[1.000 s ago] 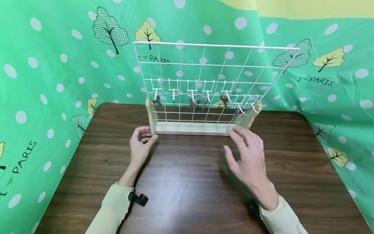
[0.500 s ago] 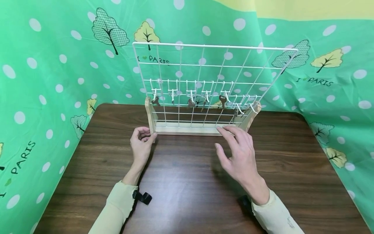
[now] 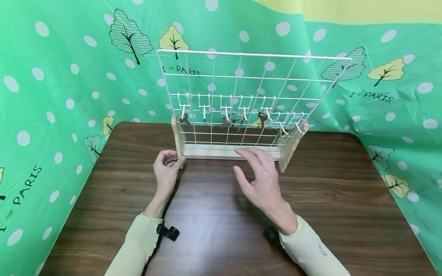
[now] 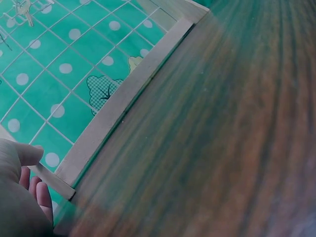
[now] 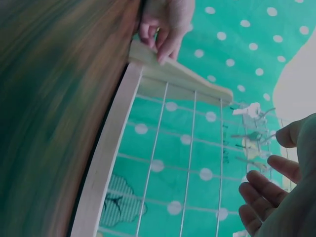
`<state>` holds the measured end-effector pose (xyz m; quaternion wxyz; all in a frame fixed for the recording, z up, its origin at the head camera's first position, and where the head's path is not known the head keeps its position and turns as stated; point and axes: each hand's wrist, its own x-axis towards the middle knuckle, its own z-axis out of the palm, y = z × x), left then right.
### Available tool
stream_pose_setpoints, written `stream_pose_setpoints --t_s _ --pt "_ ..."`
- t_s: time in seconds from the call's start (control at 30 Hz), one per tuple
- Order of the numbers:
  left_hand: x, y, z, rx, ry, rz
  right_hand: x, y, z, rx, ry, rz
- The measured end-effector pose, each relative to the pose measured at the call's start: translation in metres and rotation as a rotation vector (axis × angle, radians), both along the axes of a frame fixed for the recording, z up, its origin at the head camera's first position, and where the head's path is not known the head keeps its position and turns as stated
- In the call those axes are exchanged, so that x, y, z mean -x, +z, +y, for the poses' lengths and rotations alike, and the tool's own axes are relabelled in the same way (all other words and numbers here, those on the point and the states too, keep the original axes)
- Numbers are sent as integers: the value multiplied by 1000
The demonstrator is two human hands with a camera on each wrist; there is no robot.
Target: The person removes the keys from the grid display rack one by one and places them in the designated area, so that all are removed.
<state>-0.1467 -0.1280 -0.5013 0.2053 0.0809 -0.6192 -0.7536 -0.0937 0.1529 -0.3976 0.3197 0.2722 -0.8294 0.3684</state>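
Head view alone shows the whole wire rack (image 3: 214, 152).

At the left, black printed letters (image 3: 27, 184) are slanting up the bright green fabric backdrop with white dots (image 3: 114, 96), reading "I PARIS" with a small green heart (image 3: 11, 214) after the "I". The same words are showing behind the white metal wire grid (image 3: 240, 55) and once more farther right. On the pale green cloth right sleeve (image 3: 305, 245), a small grey mark (image 3: 322, 250) is proving too tiny to read.
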Motion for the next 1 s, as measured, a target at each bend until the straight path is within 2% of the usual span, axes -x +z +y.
stream_pose_setpoints --t_s 0.4,0.63,0.8,1.0 --pt "3 2 1 -10 -1 6 6 6 -31 122 77 -50" --pt "2 3 1 -15 -3 10 15 14 -51 261 152 -139" --pt "1 3 3 -21 -4 6 20 14 -63 317 170 -198" --pt "1 3 4 -32 -1 10 25 16 -74 340 182 -192"
